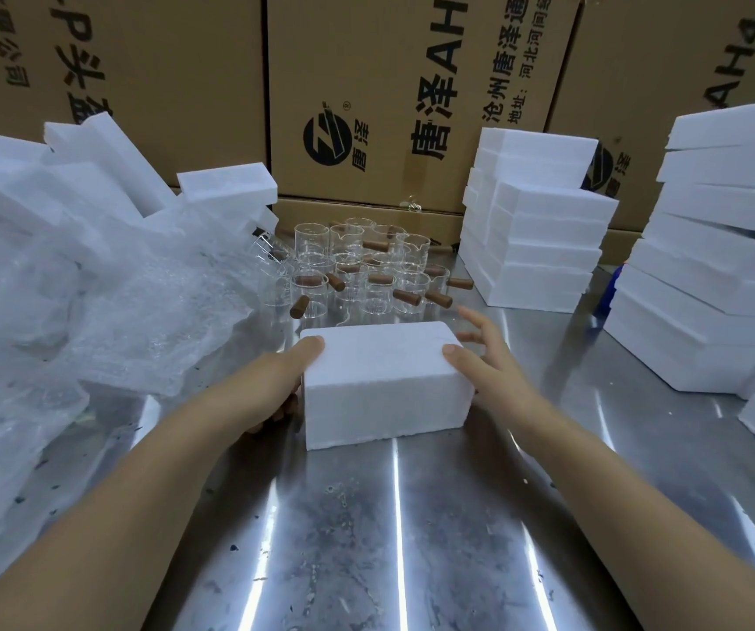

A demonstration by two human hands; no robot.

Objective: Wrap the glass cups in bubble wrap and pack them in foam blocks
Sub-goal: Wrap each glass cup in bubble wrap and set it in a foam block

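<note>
One white foam block lies on the steel counter. The left hand has its grip on the left end, thumb on top, fingers curled at the side. The right hand has no grip: fingers spread, thumb touching the top right edge. The glass cups cluster just behind, bubble wrap heaped left, foam stacks right.

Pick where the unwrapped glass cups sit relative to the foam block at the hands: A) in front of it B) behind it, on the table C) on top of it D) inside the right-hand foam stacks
B: the glass cups stand clustered on the metal table beyond the foam block, none on it.
</note>
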